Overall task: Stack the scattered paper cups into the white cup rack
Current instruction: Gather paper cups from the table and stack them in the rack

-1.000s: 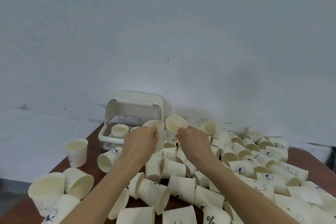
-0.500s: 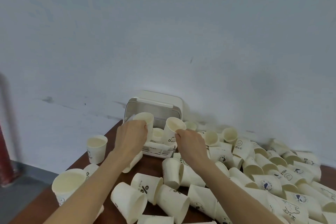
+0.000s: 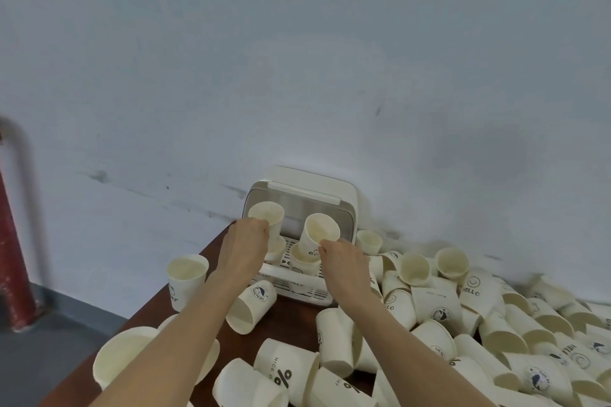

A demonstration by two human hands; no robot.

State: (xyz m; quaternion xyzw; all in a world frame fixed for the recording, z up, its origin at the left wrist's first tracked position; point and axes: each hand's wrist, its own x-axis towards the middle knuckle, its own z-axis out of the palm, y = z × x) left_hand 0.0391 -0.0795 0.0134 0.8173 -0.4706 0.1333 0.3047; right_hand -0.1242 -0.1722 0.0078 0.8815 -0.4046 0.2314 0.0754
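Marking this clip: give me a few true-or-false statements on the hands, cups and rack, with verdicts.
1. Each hand holds a paper cup. True: left hand grips the left cup, right hand the right cup.
2. The white cup rack has its lid closed. False: it is raised.
3. The rack holds no cups. False: a racked cup sits under the right one.
4. An upright cup stands left of the rack. True.

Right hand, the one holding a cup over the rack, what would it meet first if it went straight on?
Probably the white cup rack: the right hand points its cup toward the open lid, though depth is unclear here.
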